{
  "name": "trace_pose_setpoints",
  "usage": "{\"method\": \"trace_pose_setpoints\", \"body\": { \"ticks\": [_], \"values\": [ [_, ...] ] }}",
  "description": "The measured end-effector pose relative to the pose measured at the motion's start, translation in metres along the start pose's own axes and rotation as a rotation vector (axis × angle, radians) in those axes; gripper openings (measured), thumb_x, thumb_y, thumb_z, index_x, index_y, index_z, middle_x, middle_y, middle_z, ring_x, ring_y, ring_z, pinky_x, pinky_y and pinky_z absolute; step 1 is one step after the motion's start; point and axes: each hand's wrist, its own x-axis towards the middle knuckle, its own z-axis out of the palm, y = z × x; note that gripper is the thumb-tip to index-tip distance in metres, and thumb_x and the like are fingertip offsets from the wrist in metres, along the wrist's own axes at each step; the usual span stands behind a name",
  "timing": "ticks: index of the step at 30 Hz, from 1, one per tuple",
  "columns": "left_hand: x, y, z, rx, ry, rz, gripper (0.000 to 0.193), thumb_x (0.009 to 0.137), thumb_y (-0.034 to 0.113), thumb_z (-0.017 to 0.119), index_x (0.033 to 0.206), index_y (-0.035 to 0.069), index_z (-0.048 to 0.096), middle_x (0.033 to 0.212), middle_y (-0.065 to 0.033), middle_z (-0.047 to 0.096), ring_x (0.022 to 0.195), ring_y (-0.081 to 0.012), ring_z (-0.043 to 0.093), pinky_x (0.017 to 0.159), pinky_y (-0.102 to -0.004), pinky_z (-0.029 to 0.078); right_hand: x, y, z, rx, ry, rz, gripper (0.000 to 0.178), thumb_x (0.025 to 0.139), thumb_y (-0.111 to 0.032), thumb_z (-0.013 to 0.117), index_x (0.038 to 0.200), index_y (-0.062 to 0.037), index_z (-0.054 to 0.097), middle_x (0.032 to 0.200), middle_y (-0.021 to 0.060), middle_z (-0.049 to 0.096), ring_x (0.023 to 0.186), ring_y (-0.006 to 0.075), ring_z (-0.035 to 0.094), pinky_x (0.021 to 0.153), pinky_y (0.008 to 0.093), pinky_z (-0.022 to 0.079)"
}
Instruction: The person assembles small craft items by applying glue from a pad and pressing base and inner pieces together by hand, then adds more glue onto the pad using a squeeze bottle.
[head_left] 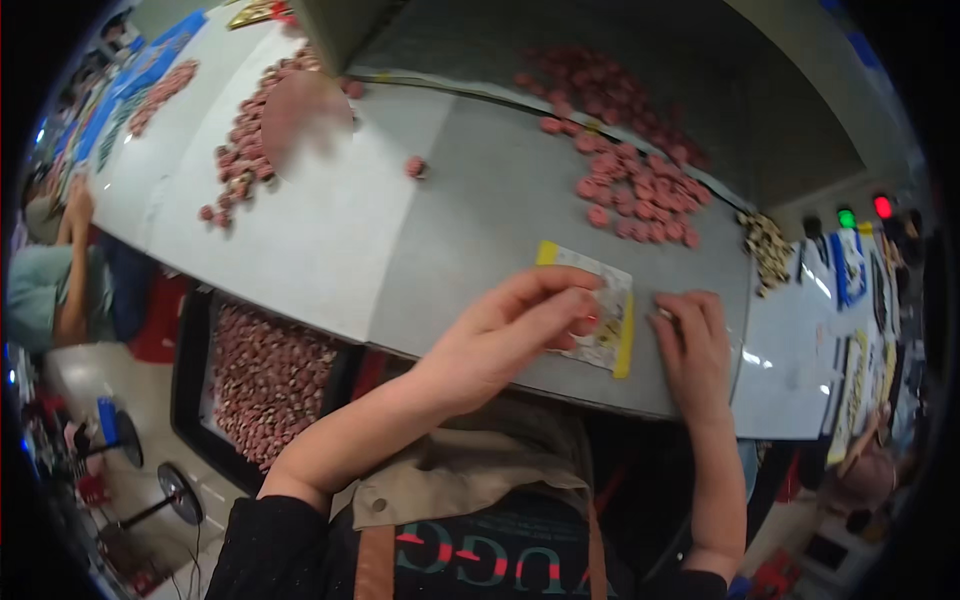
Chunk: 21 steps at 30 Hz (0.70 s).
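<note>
A flat, see-through packet (612,355) with yellow edges lies on the grey worktop in front of me. Over its middle is my left hand (515,325), fingers curled and thumb pressed toward them. A small reddish spot shows at those fingertips, too small to name. To the right of the packet, my right hand (695,345) rests near the worktop with bent fingers. Its thumb and forefinger come together around a tiny pale bit that I cannot make out. Just beyond both hands lies a loose heap of round pink pieces (645,195).
A grey upright panel (450,60) bounds the worktop's far side. More pink pieces (245,140) lie on the white surface at left, one alone nearer the middle (415,167). A black crate (190,400) below holds many. Pale pieces (767,250) lie at right. Other people sit either side.
</note>
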Motion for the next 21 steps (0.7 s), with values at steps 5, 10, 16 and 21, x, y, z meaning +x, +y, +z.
{"method": "trace_pose_setpoints", "body": {
  "ticks": [5,10,16,21],
  "values": [
    [0.003,-0.001,-0.005,-0.132,-0.027,-0.011,0.029,0.096,0.016,0.053,0.122,0.002,0.051,0.102,-0.0019,0.059,0.094,-0.0093,0.054,0.084,-0.0248,0.044,0.001,-0.012,-0.018,0.167,-0.072,0.217,0.024,0.08,-0.001,0.066,0.103,-0.003,0.061,0.098,0.0122,0.054,0.083,0.0245,0.056,0.07,0.031,0.048],
    [0.003,-0.003,-0.007,-0.189,-0.068,0.004,0.029,0.097,0.013,0.05,0.124,0.001,0.05,0.104,-0.002,0.058,0.095,-0.0101,0.055,0.085,-0.0252,0.045,0.003,-0.006,-0.026,0.085,-0.133,0.086,0.023,0.081,0.002,0.062,0.104,-0.0016,0.061,0.095,0.0115,0.057,0.082,0.0249,0.058,0.07,0.0318,0.048],
    [0.001,-0.003,-0.005,-0.181,-0.034,0.019,0.031,0.098,0.014,0.048,0.126,0.002,0.049,0.103,-0.0008,0.056,0.094,-0.0102,0.054,0.084,-0.0248,0.044,0.013,-0.018,-0.028,-0.032,-0.205,0.102,0.018,0.082,0.002,0.06,0.1,-0.0007,0.06,0.093,0.0129,0.058,0.082,0.028,0.059,0.071,0.0345,0.048],
    [0.001,-0.006,-0.013,-0.2,-0.065,0.027,0.031,0.098,0.014,0.049,0.126,0.002,0.049,0.105,-0.0011,0.057,0.097,-0.0103,0.054,0.085,-0.0247,0.044,0.024,-0.055,-0.015,0.232,-0.187,0.017,0.02,0.078,0.003,0.063,0.097,-0.0012,0.06,0.092,0.0128,0.057,0.082,0.0291,0.058,0.071,0.0355,0.048]
  ]
}}
